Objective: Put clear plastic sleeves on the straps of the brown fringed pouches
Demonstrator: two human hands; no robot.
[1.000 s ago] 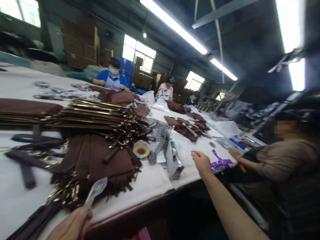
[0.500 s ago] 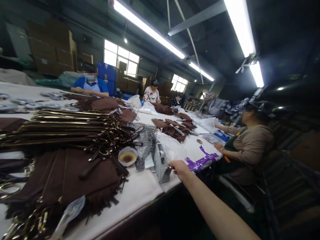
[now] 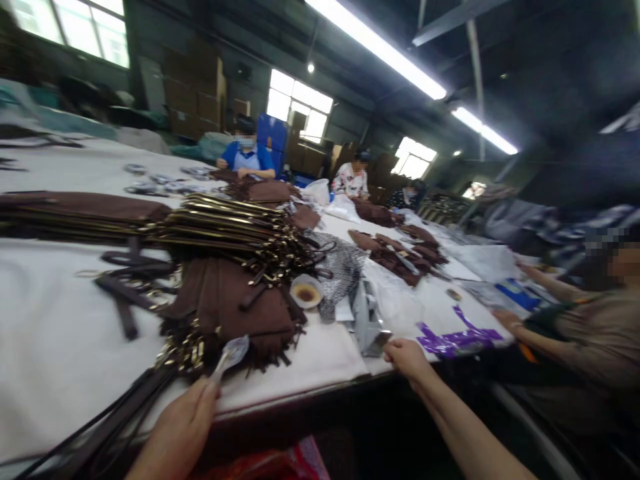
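My left hand (image 3: 186, 420) is at the near table edge, closed on a small clear plastic bag (image 3: 230, 355) that sticks up over a brown fringed suede piece (image 3: 233, 307). My right hand (image 3: 407, 359) reaches forward to the table edge, its fingers curled at the base of a grey metal tool (image 3: 367, 317); whether it grips the tool I cannot tell. A small white bowl with brown liquid (image 3: 306, 292) stands between the suede pile and the tool.
A long white table (image 3: 60, 333) carries stacks of brown pieces with gold bars (image 3: 220, 223), dark straps (image 3: 127, 297), purple wrapping (image 3: 453, 339) and clear plastic. A seated person (image 3: 575, 327) works at the right; other people sit at the far side. A red bag (image 3: 270, 463) lies below the edge.
The view has swung left and down. My left hand with the plastic bag has come back into view, and my right hand has stayed near the grey tool.
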